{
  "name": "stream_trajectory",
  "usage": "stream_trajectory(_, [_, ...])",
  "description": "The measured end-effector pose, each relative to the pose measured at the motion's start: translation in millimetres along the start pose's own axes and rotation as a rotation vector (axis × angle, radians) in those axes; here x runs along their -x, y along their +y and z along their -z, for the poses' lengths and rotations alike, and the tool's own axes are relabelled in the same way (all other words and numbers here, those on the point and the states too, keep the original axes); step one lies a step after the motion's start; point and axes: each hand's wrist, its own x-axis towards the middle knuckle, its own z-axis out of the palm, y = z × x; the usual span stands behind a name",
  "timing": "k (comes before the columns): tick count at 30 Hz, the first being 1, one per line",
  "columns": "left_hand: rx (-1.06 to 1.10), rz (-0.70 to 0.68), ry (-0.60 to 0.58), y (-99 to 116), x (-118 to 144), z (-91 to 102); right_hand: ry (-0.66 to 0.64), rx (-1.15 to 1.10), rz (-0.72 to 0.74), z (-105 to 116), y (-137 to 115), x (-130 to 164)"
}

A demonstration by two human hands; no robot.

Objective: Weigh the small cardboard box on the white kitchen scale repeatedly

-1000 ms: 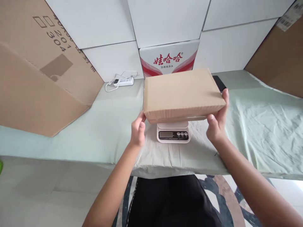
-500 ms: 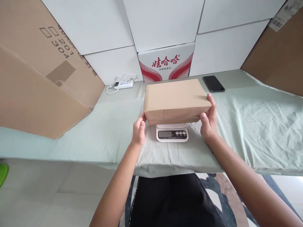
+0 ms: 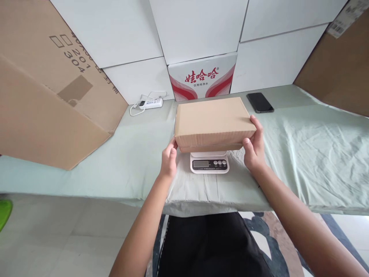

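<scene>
A brown cardboard box (image 3: 215, 117) lies flat over a white digital scale (image 3: 210, 164), hiding the scale's platform. The scale's display and buttons show at the front, and no digits can be made out. At the box's left end, my left hand (image 3: 169, 157) grips the lower front corner, thumb at the front and fingers partly hidden. My right hand (image 3: 255, 148) clasps the right end, with fingers on the far side and thumb near the front corner. Whether the box rests fully on the platform I cannot tell.
Behind the box stands a white and red printed carton (image 3: 203, 77) against the white panels. A black phone (image 3: 260, 102) lies at the back right, a white power strip with cable (image 3: 152, 103) at the back left. Large cardboard sheets (image 3: 57, 100) flank the green-covered table (image 3: 138, 154).
The box has shifted very slightly to the left, with both hands still on its ends. Nothing else on the table has moved.
</scene>
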Motion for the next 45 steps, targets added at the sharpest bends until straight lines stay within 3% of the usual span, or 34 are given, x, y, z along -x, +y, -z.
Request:
stream_trajectory(7, [-0.017,-0.027,0.011,-1.4,0.9,1.6,0.025,-0.018,0.038,-1.1,5.6,0.9])
stream_trajectory(13, [-0.009,-0.067,0.289,-0.3,-1.9,2.9,0.124,-0.061,0.071,-2.3,10.4,1.5])
stream_trajectory(19, [0.01,-0.031,0.215,-2.8,-2.1,1.2,0.067,-0.013,0.012,0.5,2.8,-0.4])
stream_trajectory(27, [0.069,0.013,0.01,-0.6,-0.4,-3.3,0.041,0.013,0.026,2.0,-3.4,-0.1])
stream_trajectory(34, [0.068,0.026,0.03,-1.0,-0.6,-2.7,0.045,0.02,0.016,1.9,0.1,0.9])
stream_trajectory(39, [0.069,0.027,0.13,-4.7,-3.8,-0.3,0.07,-0.009,0.037,1.1,6.0,0.7])
stream_trajectory(45, [0.086,0.048,0.096,-3.6,-3.2,-0.8,0.056,0.002,0.066,2.2,1.9,0.1])
